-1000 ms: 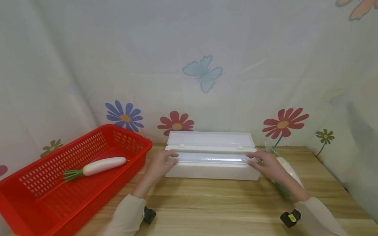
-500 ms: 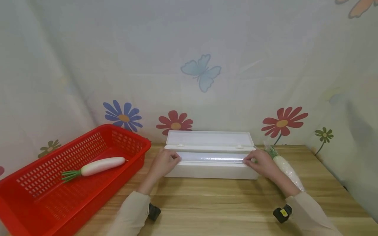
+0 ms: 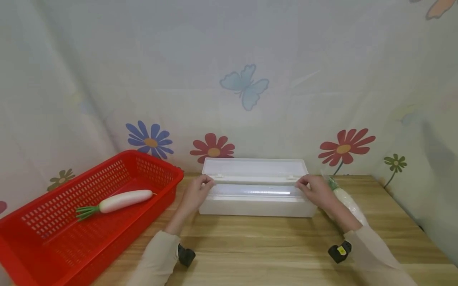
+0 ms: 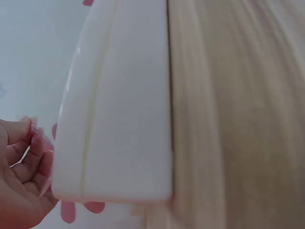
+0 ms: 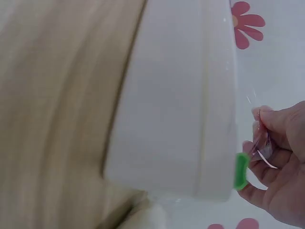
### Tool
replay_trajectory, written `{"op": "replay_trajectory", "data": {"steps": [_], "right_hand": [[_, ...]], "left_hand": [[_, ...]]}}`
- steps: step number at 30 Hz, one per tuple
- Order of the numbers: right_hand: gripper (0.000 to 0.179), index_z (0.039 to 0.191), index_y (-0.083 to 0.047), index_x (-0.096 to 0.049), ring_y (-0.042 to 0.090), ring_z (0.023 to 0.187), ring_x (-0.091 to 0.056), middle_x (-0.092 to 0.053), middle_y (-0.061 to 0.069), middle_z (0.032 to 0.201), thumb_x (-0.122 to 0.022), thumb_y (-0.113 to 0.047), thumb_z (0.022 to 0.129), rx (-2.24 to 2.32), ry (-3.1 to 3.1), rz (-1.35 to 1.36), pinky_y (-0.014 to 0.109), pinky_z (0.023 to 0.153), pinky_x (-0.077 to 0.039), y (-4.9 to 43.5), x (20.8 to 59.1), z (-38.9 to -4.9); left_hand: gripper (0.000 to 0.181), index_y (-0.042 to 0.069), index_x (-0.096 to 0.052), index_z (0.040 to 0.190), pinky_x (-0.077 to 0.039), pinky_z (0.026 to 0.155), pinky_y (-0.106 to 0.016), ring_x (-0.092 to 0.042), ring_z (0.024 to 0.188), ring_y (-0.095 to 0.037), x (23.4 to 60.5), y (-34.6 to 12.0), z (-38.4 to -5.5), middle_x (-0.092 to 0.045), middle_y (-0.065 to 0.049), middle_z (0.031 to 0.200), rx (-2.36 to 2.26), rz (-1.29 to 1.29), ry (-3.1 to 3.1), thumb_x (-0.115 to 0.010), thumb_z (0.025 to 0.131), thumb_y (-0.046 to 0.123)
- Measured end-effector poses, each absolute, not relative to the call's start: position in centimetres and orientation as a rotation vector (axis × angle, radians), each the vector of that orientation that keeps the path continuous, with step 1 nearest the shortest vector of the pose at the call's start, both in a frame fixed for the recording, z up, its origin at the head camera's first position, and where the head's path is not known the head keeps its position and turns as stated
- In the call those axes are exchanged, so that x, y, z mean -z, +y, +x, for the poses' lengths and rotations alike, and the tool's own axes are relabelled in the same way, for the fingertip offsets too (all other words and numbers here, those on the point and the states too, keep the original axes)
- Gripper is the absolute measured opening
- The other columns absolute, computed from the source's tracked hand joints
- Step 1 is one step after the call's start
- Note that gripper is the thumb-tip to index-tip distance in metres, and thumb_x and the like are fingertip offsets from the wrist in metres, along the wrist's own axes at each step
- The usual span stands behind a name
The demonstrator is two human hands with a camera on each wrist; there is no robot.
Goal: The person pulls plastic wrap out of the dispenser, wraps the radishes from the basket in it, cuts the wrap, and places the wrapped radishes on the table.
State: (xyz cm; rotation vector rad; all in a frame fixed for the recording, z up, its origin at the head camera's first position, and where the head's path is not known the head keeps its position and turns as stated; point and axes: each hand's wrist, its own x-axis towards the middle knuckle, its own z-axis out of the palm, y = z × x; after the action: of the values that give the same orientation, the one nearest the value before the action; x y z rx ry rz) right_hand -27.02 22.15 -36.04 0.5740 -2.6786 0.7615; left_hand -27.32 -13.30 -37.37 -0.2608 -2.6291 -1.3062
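A white cling film box (image 3: pixel 255 208) stands at the back of the table, its lid (image 3: pixel 255 166) tipped up behind it. Inside lies a shiny roll of cling film (image 3: pixel 255 190). My left hand (image 3: pixel 196 194) pinches the film at the left end, just above the box. At the other end my right hand (image 3: pixel 316 191) pinches it between thumb and fingers. Clear creased film (image 5: pixel 262 148) shows between those fingers in the right wrist view, beside a green slider (image 5: pixel 241 171) on the box edge. Film also shows at the left fingertips (image 4: pixel 29 125) in the left wrist view.
On the left sits a red perforated basket (image 3: pixel 96 250) with a white radish (image 3: pixel 126 201) in it, green stalks toward the left. A second radish (image 3: pixel 350 204), in clear wrapping, lies on the wooden table (image 3: pixel 257 250) by the right forearm. A flowered cloth (image 3: pixel 171 79) hangs behind.
Both hands have gone from spread fingers at the box ends to pinching the film. Over the last half second they have risen slightly and moved back toward the lid.
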Motion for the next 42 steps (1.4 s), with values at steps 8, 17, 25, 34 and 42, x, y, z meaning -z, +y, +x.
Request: {"op": "replay_trajectory", "data": {"steps": [8, 17, 25, 34, 42], "right_hand": [[0.012, 0.088, 0.000, -0.066, 0.017, 0.072, -0.055, -0.063, 0.005, 0.079, -0.064, -0.011, 0.084, -0.844, -2.749, 0.615, 0.034, 0.065, -0.049, 22.4, 35.1, -26.8], [0.006, 0.085, 0.001, -0.068, 0.024, 0.076, -0.063, -0.067, 0.011, 0.081, -0.066, -0.001, 0.080, -0.893, -2.695, 0.568, 0.030, 0.065, -0.052, 22.7, 35.1, -26.9], [0.010, 0.088, 0.003, -0.069, 0.025, 0.072, -0.064, -0.068, 0.016, 0.081, -0.066, -0.004, 0.082, -0.909, -2.504, 0.390, 0.021, 0.061, -0.050, 22.1, 33.1, -27.8], [0.018, 0.095, 0.003, -0.069, 0.014, 0.066, -0.064, -0.068, 0.020, 0.087, -0.066, -0.011, 0.083, -0.984, -2.331, 0.251, 0.007, 0.052, -0.043, 21.4, 26.6, -27.0], [0.026, 0.097, 0.000, -0.070, -0.016, 0.061, -0.049, -0.067, 0.021, 0.091, -0.067, -0.021, 0.082, -1.017, -2.199, 0.187, 0.006, 0.057, -0.041, 21.1, 23.1, -26.4]], "left_hand": [[0.014, 0.014, -0.063, 0.093, -0.051, 0.078, -0.033, -0.057, 0.087, -0.018, 36.8, -13.2, -26.9, -0.064, 0.001, 0.094, 1.438, -0.284, -2.628, -0.060, 0.088, 0.027], [0.014, 0.012, -0.064, 0.088, -0.052, 0.070, -0.028, -0.058, 0.080, -0.018, 36.9, -13.5, -27.6, -0.066, -0.001, 0.087, 1.421, -0.252, -2.573, -0.069, 0.081, 0.023], [0.022, 0.012, -0.065, 0.093, -0.052, 0.073, -0.029, -0.061, 0.084, -0.019, 36.3, -13.9, -30.6, -0.067, -0.004, 0.093, 1.502, -0.062, -2.365, -0.068, 0.082, 0.030], [0.032, 0.011, -0.066, 0.094, -0.053, 0.070, -0.028, -0.064, 0.082, -0.017, 29.9, -13.8, -29.4, -0.069, -0.004, 0.096, 1.541, -0.159, -2.093, -0.068, 0.078, 0.037], [0.028, 0.006, -0.066, 0.094, -0.051, 0.066, -0.021, -0.064, 0.081, -0.014, 24.9, -13.2, -27.4, -0.069, -0.007, 0.095, 1.476, -0.203, -1.966, -0.068, 0.080, 0.030]]}}
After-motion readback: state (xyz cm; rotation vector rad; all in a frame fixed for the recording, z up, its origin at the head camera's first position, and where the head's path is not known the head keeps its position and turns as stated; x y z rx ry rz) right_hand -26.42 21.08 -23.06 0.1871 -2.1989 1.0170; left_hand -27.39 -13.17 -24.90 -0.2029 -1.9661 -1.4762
